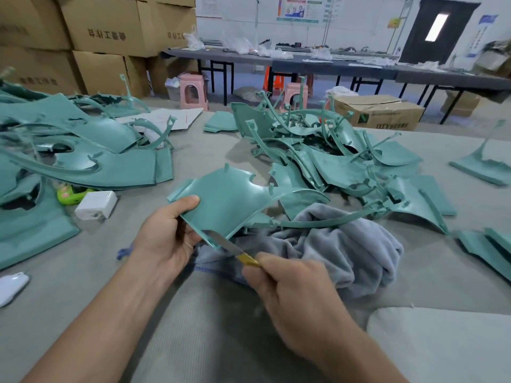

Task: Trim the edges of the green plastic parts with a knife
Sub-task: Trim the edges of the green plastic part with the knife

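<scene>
Fingers (250, 268) pinch knife (235, 251); blade points up-left.

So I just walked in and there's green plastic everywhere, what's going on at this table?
A person is trimming moulded parts. The left hand grips one green plastic part by its edge and holds it up above a grey cloth. The right hand holds a knife by its yellow handle, with the blade against the part's lower edge. Many more green parts lie in a pile on the left and a pile behind. I can't tell which pile is done.
</scene>
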`<state>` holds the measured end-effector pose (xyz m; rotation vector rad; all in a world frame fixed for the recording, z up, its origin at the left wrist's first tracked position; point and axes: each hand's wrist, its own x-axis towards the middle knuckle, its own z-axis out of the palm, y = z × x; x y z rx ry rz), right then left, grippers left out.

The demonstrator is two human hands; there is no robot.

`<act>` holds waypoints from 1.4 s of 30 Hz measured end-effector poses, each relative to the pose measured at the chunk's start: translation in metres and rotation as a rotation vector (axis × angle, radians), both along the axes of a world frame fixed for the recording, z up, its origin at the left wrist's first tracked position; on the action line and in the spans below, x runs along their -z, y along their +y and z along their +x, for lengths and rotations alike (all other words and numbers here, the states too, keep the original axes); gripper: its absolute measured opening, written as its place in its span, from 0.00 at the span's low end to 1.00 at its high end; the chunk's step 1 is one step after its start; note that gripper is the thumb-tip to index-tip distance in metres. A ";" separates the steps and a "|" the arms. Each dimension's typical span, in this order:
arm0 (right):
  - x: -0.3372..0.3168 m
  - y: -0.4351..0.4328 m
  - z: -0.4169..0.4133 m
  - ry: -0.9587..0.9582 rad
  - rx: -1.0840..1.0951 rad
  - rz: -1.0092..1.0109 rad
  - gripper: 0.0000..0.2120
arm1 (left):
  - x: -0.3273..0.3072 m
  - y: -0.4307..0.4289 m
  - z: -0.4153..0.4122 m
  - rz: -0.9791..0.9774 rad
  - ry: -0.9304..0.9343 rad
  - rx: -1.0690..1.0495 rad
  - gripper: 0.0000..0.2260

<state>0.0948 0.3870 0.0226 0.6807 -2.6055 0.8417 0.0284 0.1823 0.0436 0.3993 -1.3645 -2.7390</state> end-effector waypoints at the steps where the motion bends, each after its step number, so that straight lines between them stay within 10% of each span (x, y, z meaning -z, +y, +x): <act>1: -0.001 0.003 -0.009 0.031 0.092 0.002 0.18 | 0.000 0.000 0.001 -0.009 0.005 -0.001 0.10; 5: -0.007 0.043 -0.035 -0.168 0.614 -0.210 0.24 | -0.001 0.001 0.002 -0.030 0.008 -0.012 0.09; 11: 0.002 0.005 0.002 -0.077 0.065 -0.097 0.19 | -0.001 0.003 0.004 -0.022 0.022 0.005 0.10; 17: -0.010 0.053 -0.042 -0.280 0.630 -0.433 0.27 | -0.004 0.000 0.006 0.013 0.041 0.058 0.11; 20: -0.005 0.046 -0.027 -0.245 0.384 -0.588 0.24 | -0.006 0.001 0.006 0.039 0.035 0.099 0.12; 23: 0.005 0.018 -0.006 -0.201 0.079 -0.336 0.21 | -0.005 0.005 0.007 0.053 0.039 0.103 0.14; 26: 0.005 0.032 -0.028 -0.158 0.338 -0.263 0.23 | -0.006 -0.001 0.006 0.095 0.030 0.103 0.13; 30: 0.001 0.057 -0.041 -0.344 0.469 -0.748 0.27 | -0.009 -0.011 0.002 0.147 -0.022 0.098 0.18; 37: 0.001 0.022 -0.018 -0.132 0.160 -0.317 0.21 | -0.009 -0.006 0.007 0.152 -0.004 0.201 0.17; 42: 0.002 0.055 -0.038 -0.364 0.517 -0.859 0.28 | -0.008 -0.017 0.006 0.239 0.057 0.182 0.20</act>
